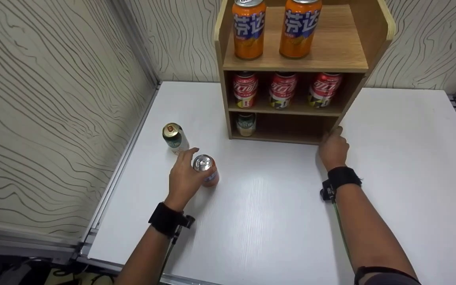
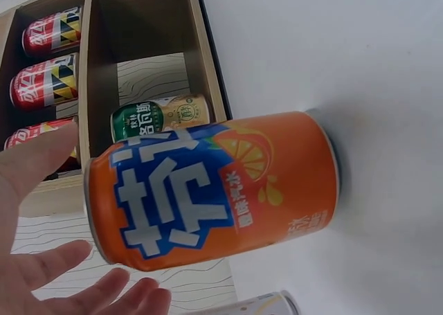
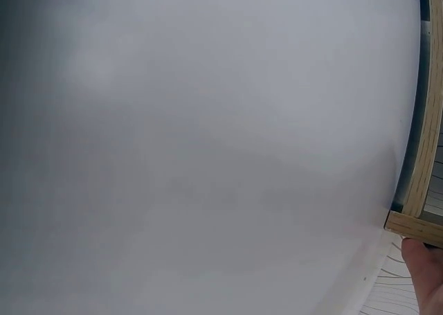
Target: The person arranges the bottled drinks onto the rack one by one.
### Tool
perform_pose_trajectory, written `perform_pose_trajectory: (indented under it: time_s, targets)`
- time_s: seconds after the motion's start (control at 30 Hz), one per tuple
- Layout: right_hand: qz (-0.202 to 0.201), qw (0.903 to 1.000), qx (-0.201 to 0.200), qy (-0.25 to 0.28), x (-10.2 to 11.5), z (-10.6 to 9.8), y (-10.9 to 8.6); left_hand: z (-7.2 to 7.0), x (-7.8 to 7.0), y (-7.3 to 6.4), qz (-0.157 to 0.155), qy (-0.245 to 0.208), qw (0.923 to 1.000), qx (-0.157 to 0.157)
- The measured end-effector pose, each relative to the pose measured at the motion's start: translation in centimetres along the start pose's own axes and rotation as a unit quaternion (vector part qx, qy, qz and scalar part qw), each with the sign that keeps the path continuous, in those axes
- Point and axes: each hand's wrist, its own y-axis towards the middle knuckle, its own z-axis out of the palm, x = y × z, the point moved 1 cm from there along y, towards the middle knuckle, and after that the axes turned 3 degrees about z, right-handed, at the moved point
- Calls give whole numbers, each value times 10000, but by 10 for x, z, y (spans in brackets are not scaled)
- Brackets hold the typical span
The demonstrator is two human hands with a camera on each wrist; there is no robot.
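An orange soda can stands upright on the white table. Around its upper part my left hand spreads loosely, thumb on the near side and fingers on the far side. In the left wrist view the fingers look relaxed beside the top end of the orange can. Just behind that hand stands a green-and-white can with a gold top. My right hand holds the lower right corner of the wooden shelf. Only a fingertip shows against its side in the right wrist view.
Two orange cans stand on the shelf's top level and three red cans on the middle one. A green can occupies the left of the bottom level. Patterned panels border the table at left and back.
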Motion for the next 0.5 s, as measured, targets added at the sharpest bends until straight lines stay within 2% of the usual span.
perform_pose_trajectory:
  time_s: [0.5]
  targets:
    - [152,9998,111,98,1,-2,0,12,4,-3,-179,-145,9996,191]
